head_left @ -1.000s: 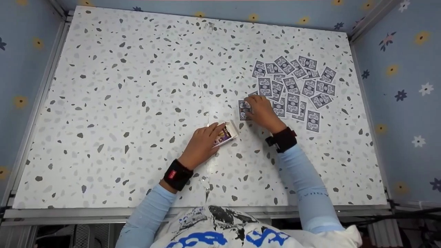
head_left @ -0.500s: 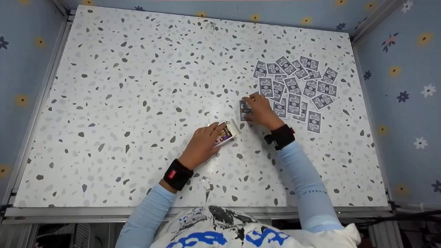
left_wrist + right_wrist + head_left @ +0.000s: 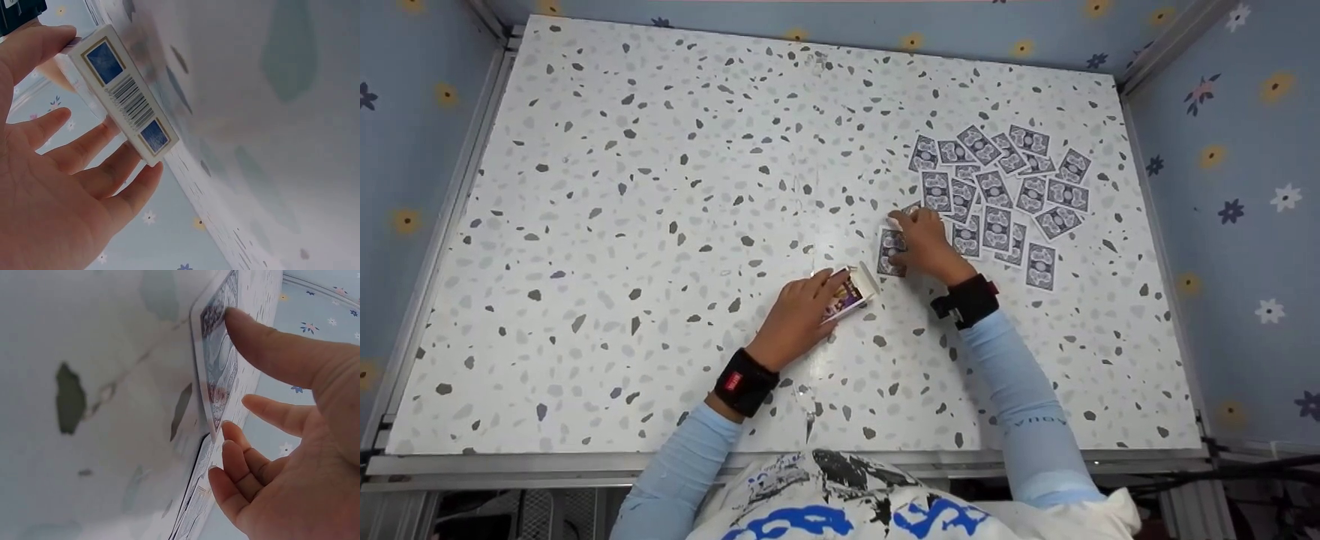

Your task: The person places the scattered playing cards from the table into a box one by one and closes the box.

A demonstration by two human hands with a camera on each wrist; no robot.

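Note:
My left hand (image 3: pixel 802 311) holds a small playing-card box (image 3: pixel 844 295) with a purple and yellow front, its end flap raised toward the right. In the left wrist view, the thumb and fingers lie along opposite sides of the card box (image 3: pixel 126 93), whose barcoded end faces the camera. My right hand (image 3: pixel 928 244) is over the near left edge of the spread cards. Its thumb touches a face-down playing card (image 3: pixel 891 251) lying flat; in the right wrist view this playing card (image 3: pixel 216 354) sits under the thumb tip, with the other fingers loosely bent.
Several face-down cards (image 3: pixel 997 229) with grey patterned backs lie scattered and overlapping on the right of the speckled white table (image 3: pixel 660 187). One card (image 3: pixel 912 207) is mostly covered by the right hand. Flower-patterned panels (image 3: pixel 1237 225) border the table.
The card under my right thumb has slid slightly toward me, and part of another card shows again above the fingers. My left hand and the box stay in place.

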